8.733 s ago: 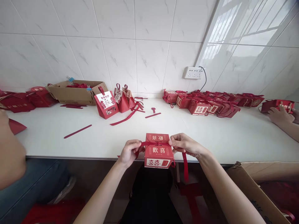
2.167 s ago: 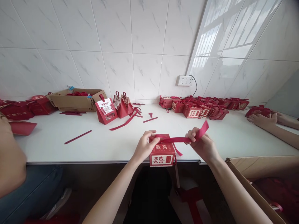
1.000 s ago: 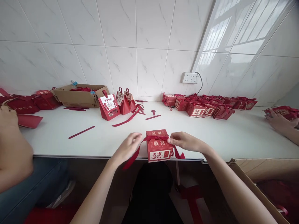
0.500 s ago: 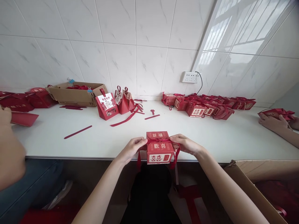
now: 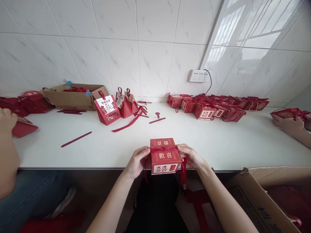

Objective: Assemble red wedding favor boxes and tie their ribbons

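Note:
A red gift box (image 5: 165,158) with white characters stands at the near edge of the white table (image 5: 121,142). A red ribbon (image 5: 182,168) is tied across its top, and the ends hang down both sides. My left hand (image 5: 137,160) grips the box's left side with the fingers curled round it. My right hand (image 5: 191,156) holds the right side, fingers closed on the box and ribbon.
A row of finished red boxes (image 5: 213,108) lines the back right. Taller red bags (image 5: 108,108), loose ribbons (image 5: 131,120) and a cardboard box (image 5: 73,96) stand at the back left. Other people's hands work at the far left (image 5: 7,121) and far right (image 5: 288,124). An open carton (image 5: 264,194) sits at lower right.
The ribbon went from stretched out between my hands to tied on the box top. Both hands have dropped to the box's sides, drawing it slightly nearer the table edge.

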Demonstrator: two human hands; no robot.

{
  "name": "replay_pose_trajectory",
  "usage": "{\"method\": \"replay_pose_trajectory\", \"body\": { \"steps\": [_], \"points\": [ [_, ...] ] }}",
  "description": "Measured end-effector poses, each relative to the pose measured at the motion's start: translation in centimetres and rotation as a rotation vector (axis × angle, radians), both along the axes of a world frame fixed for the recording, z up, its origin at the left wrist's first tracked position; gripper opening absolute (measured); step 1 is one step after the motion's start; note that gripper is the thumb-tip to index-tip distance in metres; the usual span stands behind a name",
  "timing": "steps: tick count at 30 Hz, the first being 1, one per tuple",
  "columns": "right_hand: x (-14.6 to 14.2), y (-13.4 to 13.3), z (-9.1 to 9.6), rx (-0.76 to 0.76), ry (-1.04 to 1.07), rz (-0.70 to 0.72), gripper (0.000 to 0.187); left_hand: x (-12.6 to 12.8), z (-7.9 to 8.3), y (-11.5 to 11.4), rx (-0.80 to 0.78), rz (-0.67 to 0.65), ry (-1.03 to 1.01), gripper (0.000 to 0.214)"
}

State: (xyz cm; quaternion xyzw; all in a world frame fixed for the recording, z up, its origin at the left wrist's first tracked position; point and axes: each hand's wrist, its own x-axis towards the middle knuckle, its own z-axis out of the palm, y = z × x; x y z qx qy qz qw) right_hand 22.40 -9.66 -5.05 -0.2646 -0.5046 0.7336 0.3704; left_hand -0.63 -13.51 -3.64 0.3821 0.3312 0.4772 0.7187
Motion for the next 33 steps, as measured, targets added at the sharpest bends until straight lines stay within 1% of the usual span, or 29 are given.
{"method": "replay_pose_trajectory", "body": {
  "steps": [4, 10, 16, 21, 25, 33],
  "points": [
    [-0.12, -0.19, -0.30, -0.013, 0.030, 0.003, 0.053, -0.01, 0.07, 0.00, 0.019, 0.020, -0.009, 0.033],
    [-0.04, -0.47, -0.06, -0.041, 0.048, 0.014, 0.049, -0.10, -0.22, 0.02, 0.026, 0.014, -0.044, 0.035],
    [-0.02, -0.67, -0.15, -0.042, 0.079, 0.027, 0.050, 0.24, -0.73, -0.40, 0.048, 0.087, -0.021, 0.036],
    [0.08, -0.72, -0.18, -0.054, 0.084, 0.036, 0.049, 0.37, -0.80, -0.70, 0.046, 0.068, -0.010, 0.035],
    [0.13, -0.72, -0.17, -0.057, 0.072, 0.034, 0.048, 0.26, -0.66, -0.56, 0.032, 0.073, 0.001, 0.037],
    [0.12, -0.74, -0.13, -0.068, 0.087, 0.045, 0.048, 0.14, -0.51, -0.45, 0.049, 0.038, -0.006, 0.036]
  ]
}}
